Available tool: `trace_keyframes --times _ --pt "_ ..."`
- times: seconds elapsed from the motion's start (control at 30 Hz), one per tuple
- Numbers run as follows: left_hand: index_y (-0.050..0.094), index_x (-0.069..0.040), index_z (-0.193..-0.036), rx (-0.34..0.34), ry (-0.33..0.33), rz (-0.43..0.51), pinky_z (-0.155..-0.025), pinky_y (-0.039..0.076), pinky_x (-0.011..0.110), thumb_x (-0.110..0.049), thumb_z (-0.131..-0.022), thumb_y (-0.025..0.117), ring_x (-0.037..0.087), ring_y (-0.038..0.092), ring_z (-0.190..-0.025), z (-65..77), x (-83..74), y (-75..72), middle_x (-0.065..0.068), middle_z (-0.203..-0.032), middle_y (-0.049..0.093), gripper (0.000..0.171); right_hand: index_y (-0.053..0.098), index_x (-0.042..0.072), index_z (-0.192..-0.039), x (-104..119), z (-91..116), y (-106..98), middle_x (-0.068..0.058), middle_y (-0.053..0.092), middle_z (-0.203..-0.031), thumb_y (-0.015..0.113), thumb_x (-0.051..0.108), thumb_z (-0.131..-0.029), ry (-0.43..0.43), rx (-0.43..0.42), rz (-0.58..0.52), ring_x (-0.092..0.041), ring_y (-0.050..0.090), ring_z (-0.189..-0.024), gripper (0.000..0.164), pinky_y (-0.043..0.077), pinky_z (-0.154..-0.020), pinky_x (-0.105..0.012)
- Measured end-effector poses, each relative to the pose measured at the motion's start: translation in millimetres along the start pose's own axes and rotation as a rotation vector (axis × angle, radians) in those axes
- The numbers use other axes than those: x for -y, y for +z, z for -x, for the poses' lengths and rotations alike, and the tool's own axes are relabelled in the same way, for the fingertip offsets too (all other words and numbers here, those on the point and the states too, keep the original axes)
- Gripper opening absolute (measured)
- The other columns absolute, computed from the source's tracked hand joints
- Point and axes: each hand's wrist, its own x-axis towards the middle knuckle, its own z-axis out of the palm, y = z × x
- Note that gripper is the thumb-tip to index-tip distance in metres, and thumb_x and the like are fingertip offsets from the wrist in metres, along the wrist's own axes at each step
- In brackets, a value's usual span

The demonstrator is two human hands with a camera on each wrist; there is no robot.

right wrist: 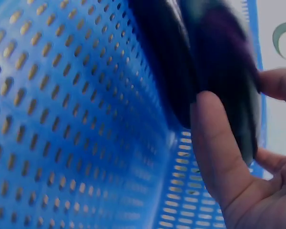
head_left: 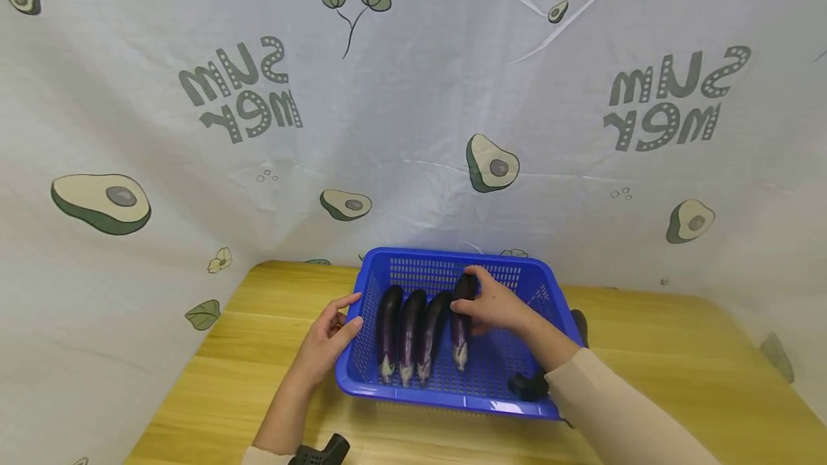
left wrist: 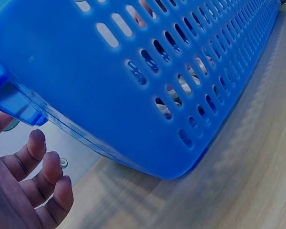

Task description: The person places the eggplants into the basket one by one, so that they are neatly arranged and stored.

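Behind your work hangs a pale cloth [head_left: 413, 92]. It shows avocado prints [head_left: 494, 165] and the word "summer" [head_left: 665, 100], which is there 2 times and reads backward.

In front of the cloth is the wooden table [head_left: 652, 357]. On it sits the blue basket [head_left: 446, 400], full of little holes, with its far side near the cloth.

Your pale right sleeve [head_left: 623, 404] crosses the near right corner of the basket. Your left sleeve [head_left: 261, 456] just peeks in at the bottom.

Your left hand [head_left: 323, 343] is at the left side of the basket. Its thumb and first finger touch the rim, and its other 3 fingers are loosely bent and hold nothing. Your right hand [head_left: 496, 303] is inside the basket, with its thumb and fingers gripping 1 eggplant from 2 sides.

You have 4 eggplants in the basket. The gripped eggplant [head_left: 460, 336] is the farthest right. I cannot tell if it touches the bottom. The other 3 eggplants [head_left: 388, 329] lie side by side on the left. All 4 point their pale stem ends [head_left: 386, 369] toward you.

A dark thing [head_left: 579, 325], partly hidden, shows at the right edge of the basket. A small black gadget [head_left: 528, 384] is by your right wrist.
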Motion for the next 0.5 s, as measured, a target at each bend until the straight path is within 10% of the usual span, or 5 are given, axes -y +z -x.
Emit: trace_keyframes --times 0.5 --pt "0.055 -0.017 -0.146 -0.003 -0.001 0.0 -0.069 0.056 0.026 -0.022 -0.099 0.064 0.018 0.061 -0.082 0.4 0.2 0.7 0.012 -0.094 0.058 0.048 0.028 0.006 -0.154 -12.7 -7.6 10.5 -0.033 0.065 -0.113 0.075 0.009 -0.088 0.03 0.048 0.055 -0.027 0.074 -0.077 0.081 0.063 -0.064 -0.042"
